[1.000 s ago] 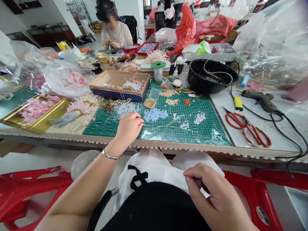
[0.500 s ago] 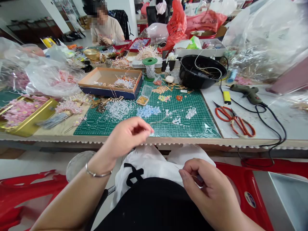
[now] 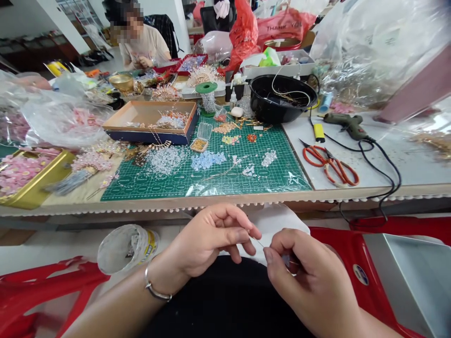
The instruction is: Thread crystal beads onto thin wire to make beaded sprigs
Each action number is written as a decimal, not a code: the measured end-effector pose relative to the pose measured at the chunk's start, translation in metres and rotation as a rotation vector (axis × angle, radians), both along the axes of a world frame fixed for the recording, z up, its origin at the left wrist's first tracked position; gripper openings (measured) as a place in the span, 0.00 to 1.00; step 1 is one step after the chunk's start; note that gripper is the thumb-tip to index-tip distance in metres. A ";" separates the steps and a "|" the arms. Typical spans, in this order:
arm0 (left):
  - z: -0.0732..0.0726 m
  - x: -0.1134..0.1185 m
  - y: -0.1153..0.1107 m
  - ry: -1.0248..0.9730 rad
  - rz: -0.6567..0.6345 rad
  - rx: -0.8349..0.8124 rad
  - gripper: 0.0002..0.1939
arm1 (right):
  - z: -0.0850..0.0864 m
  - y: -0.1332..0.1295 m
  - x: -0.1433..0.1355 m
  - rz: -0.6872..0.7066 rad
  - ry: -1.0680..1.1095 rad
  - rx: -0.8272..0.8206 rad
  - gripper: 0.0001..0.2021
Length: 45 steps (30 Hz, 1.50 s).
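Note:
My left hand (image 3: 220, 234), with a silver bangle at the wrist, is in front of the table edge, thumb and fingers pressed near the end of a thin wire (image 3: 260, 242). Whether they pinch the wire or a tiny bead is too small to tell. Close to its right, my right hand (image 3: 299, 267) is closed on the wire, with something small and bluish partly hidden in the curled fingers. Beyond both hands lies a green cutting mat (image 3: 158, 185) with blue petals (image 3: 207, 160), clear beads (image 3: 165, 159) and a thin wire stem.
An open box (image 3: 151, 124) stands at the mat's back left, a black bowl (image 3: 282, 101) behind it at right. Red-handled pliers (image 3: 329, 164) and a glue gun (image 3: 347, 124) lie on the right. A bucket (image 3: 123, 249) is below left. A person sits across the table.
My left hand has come down and right from over the mat's edge to beside my right hand, which still holds the wire. The view has shifted slightly.

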<state>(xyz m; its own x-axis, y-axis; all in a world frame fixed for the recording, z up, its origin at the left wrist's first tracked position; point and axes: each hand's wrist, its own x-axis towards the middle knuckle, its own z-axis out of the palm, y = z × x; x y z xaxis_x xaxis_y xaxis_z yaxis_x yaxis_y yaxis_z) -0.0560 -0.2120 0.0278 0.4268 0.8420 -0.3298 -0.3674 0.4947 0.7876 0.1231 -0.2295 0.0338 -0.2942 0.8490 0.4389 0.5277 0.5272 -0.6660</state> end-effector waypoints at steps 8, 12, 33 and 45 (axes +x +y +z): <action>-0.008 0.004 -0.006 -0.079 0.035 -0.104 0.04 | 0.001 0.000 -0.002 -0.020 -0.024 -0.010 0.09; -0.007 0.002 -0.006 -0.062 0.030 -0.109 0.05 | 0.001 -0.001 -0.003 -0.011 -0.023 -0.007 0.09; -0.010 -0.007 -0.009 -0.031 0.022 -0.032 0.05 | -0.002 -0.005 -0.010 0.012 -0.061 -0.063 0.08; 0.001 -0.016 -0.014 0.726 -0.033 0.626 0.05 | -0.009 -0.001 -0.010 0.105 -0.029 -0.194 0.05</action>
